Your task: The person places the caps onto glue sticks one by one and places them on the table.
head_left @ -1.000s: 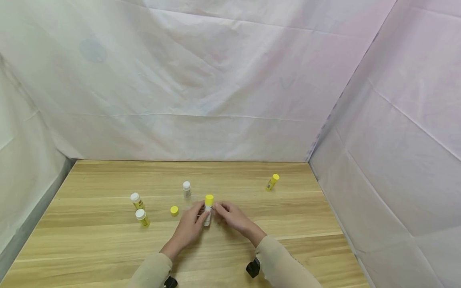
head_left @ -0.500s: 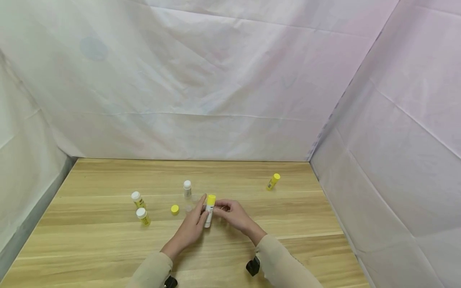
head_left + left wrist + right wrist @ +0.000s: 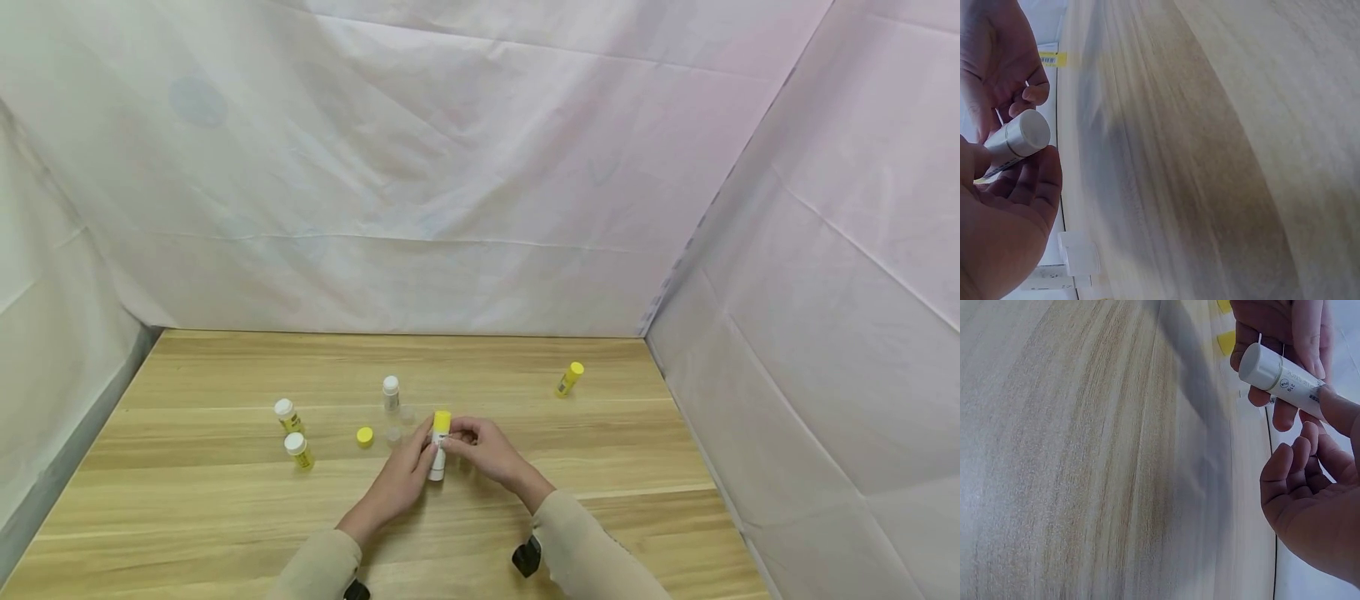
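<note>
A white glue stick (image 3: 438, 450) with a yellow cap (image 3: 442, 421) is held tilted above the table between both hands. My left hand (image 3: 405, 475) grips its white body from the left, fingers behind and thumb in front. From the other side my right hand (image 3: 491, 454) pinches it just below the cap with thumb and forefinger; the remaining fingers curl loosely away. The right wrist view shows small print on the white body (image 3: 1297, 387) and its plain white base (image 3: 1259, 365). In the left wrist view the base (image 3: 1035, 130) points toward the camera.
Two yellow glue sticks with white caps (image 3: 288, 417) (image 3: 298, 450) stand at left. Near the middle are a loose yellow cap (image 3: 364, 437), clear small caps (image 3: 394, 435) and a clear, white-topped glue stick (image 3: 391, 393). An all-yellow glue stick (image 3: 570, 379) stands back right on the wooden table (image 3: 225, 517).
The right thumb and forefinger have closed in on the glue stick from the right. The glue stick has shifted slightly right and toward the person, with the left hand still holding it.
</note>
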### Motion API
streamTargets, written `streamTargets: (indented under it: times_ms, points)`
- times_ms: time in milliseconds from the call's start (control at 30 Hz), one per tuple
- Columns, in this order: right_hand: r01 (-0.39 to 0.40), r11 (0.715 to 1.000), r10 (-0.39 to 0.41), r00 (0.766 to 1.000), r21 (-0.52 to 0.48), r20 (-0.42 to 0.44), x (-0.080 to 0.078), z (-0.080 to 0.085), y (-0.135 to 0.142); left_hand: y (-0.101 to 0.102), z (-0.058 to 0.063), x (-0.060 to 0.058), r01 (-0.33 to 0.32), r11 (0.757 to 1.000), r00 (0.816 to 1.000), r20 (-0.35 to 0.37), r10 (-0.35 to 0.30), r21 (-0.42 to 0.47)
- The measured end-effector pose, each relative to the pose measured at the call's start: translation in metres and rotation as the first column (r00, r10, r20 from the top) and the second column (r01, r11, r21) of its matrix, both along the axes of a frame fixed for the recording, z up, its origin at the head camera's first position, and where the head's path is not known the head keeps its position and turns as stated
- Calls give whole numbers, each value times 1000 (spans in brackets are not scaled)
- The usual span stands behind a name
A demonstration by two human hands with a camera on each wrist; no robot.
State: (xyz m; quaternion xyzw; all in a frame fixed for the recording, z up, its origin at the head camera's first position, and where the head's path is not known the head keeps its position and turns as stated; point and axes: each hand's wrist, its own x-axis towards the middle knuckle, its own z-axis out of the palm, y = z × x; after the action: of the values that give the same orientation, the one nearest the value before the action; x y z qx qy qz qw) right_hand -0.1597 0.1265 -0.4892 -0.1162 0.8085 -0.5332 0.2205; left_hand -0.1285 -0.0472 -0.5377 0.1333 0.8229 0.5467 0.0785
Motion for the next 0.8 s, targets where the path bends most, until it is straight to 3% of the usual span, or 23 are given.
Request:
streamTargets:
  times_ms: [433,800]
  points:
    - [0,1000,0,1000,-25,14,0,-5,3,2,-1,3,12,1000,999,39,-11,-17]
    - [7,1000,-6,1000,-22,30,-2,-7,8,1,-8,5,33,999,999,23,-32,-30]
